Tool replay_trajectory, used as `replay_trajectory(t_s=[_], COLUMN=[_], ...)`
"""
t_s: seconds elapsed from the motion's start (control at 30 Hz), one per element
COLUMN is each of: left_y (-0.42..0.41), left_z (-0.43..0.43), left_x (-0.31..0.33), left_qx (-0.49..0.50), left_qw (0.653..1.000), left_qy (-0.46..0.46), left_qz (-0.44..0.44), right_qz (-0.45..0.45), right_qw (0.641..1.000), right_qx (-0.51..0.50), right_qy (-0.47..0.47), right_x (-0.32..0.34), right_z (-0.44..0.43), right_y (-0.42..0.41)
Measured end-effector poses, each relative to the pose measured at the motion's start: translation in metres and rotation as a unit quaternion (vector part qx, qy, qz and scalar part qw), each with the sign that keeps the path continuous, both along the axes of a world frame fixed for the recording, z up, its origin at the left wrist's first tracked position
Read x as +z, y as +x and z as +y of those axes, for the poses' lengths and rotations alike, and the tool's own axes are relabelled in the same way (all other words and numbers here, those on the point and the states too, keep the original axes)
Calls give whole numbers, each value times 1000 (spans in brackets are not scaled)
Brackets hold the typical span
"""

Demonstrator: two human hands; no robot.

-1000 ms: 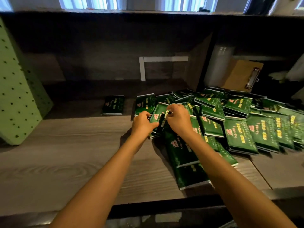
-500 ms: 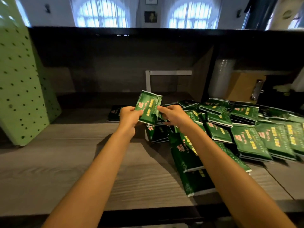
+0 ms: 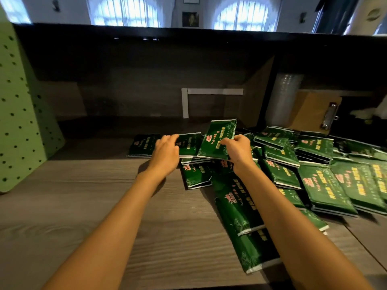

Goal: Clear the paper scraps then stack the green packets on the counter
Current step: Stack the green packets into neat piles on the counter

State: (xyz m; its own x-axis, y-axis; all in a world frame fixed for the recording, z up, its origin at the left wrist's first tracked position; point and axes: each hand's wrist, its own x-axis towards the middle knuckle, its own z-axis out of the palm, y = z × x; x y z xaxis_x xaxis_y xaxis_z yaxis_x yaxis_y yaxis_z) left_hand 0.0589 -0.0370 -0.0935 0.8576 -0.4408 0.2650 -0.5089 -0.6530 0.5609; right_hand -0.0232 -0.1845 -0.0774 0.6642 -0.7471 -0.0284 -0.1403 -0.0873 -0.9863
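Note:
Several green packets (image 3: pixel 322 185) lie in a loose heap across the right half of the wooden counter (image 3: pixel 83 206). My right hand (image 3: pixel 237 151) pinches one green packet (image 3: pixel 217 141) by its right edge and holds it tilted above the heap. My left hand (image 3: pixel 166 151) lies with fairly straight fingers on a flat packet (image 3: pixel 189 143) just left of the raised one. One dark green packet (image 3: pixel 142 144) lies apart at the left end of the row. No paper scraps show on the counter.
A green perforated panel (image 3: pixel 21 122) stands at the left. At the back are a white L-shaped strip (image 3: pixel 186 101), a clear plastic roll (image 3: pixel 284 97) and a brown clipboard (image 3: pixel 314 114). Bare wood lies at the left and front.
Both hands lifted one packet out of the heap. Now only the right hand holds a raised packet, and the left hand has come down onto a flat packet further left.

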Motion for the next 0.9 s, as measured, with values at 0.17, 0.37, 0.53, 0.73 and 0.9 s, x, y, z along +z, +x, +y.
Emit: replay_trajectory(t_s=[0.17, 0.37, 0.53, 0.73, 0.9], left_y=[-7, -5, -5, 3, -2], left_z=[-4, 9, 13, 18, 21], left_x=[-12, -4, 2, 4, 15], left_qx=[-57, 101, 105, 108, 42], left_qw=[996, 993, 990, 958, 893], left_qy=[67, 46, -18, -173, -365], left_qz=[32, -36, 88, 201, 260], right_qz=[-3, -1, -3, -3, 3], right_qw=[999, 997, 994, 996, 994], right_qx=[-2, 23, 32, 37, 48], right_qy=[-35, -76, -108, -84, -96], right_x=[4, 2, -1, -3, -3], right_z=[3, 10, 8, 8, 11], right_y=[-3, -3, 1, 1, 1])
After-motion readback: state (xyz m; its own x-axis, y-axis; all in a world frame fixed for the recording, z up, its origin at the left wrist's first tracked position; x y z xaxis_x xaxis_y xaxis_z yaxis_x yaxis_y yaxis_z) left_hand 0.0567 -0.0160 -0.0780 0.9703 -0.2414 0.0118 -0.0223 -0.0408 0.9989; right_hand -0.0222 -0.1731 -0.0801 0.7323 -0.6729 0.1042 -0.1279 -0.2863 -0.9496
